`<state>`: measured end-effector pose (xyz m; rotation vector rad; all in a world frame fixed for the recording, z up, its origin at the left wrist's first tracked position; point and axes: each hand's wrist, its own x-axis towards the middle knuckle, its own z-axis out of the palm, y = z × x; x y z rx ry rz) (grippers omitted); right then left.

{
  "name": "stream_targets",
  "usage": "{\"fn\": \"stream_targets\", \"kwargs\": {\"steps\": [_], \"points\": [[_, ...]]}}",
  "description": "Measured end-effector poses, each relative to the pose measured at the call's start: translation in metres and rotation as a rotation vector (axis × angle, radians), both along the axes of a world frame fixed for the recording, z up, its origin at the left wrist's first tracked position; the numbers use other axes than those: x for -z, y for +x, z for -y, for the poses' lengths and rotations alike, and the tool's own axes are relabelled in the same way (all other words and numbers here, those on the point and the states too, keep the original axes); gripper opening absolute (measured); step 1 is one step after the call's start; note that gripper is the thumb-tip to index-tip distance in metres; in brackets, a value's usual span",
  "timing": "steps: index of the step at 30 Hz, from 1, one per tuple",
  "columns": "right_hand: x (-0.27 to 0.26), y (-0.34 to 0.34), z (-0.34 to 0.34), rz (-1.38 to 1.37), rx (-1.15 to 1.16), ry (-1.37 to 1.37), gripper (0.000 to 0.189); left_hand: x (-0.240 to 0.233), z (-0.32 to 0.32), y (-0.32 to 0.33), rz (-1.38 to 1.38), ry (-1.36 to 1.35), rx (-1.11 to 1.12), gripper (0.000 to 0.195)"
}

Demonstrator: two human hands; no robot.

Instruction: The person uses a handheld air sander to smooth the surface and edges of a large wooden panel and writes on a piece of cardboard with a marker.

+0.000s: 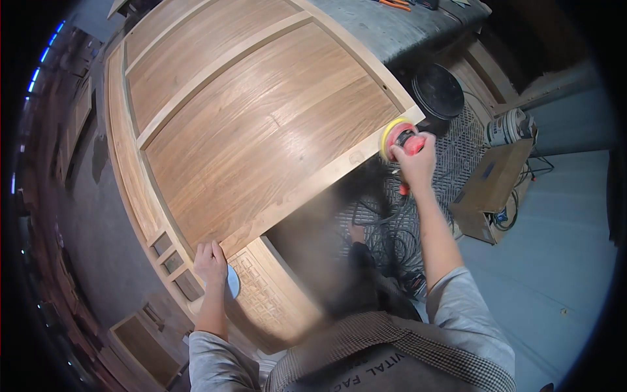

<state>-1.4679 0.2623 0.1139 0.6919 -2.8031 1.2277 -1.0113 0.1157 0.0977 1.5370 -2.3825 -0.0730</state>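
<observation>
My right hand (pixel 419 159) grips a red-and-black handheld disc sander (pixel 405 138). The sander's yellow-edged pad is at the near rail of a framed wooden panel (pixel 274 122), close to its right corner; hand and tool hide the contact. My left hand (pixel 210 264) rests with bent fingers on the panel's near left corner. Beside that wrist shows a light-blue round disc (pixel 233 282); whether the hand holds it is hidden. Below this corner lies a carved wooden panel (pixel 259 284) with a geometric relief. Small openings divide the left side rail (pixel 171 259).
A dark bench top (pixel 387 24) carries orange-handled pliers (pixel 394 5). Right of the panel are a black bucket (pixel 437 93), a white bucket (pixel 504 128) and a cardboard box (pixel 490 186). Coiled cables (pixel 392 235) lie on slatted flooring near my feet.
</observation>
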Motion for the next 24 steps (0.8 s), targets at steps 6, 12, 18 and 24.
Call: {"fn": "stream_targets", "kwargs": {"steps": [6, 12, 18, 24], "points": [[-0.025, 0.04, 0.028, -0.024, -0.237, 0.282, 0.055, 0.004, -0.002, 0.002, -0.03, 0.012, -0.021, 0.021], [-0.053, 0.168, 0.078, 0.145, -0.949, 0.453, 0.039, 0.005, 0.001, 0.003, -0.05, 0.003, -0.021, 0.02], [-0.041, 0.125, 0.08, 0.237, -0.971, 0.474, 0.041, 0.005, 0.003, 0.005, -0.053, 0.018, -0.028, 0.02], [-0.063, -0.029, 0.068, -0.036, -0.533, 0.612, 0.044, -0.002, -0.001, 0.003, -0.05, 0.051, -0.084, 0.017]]}}
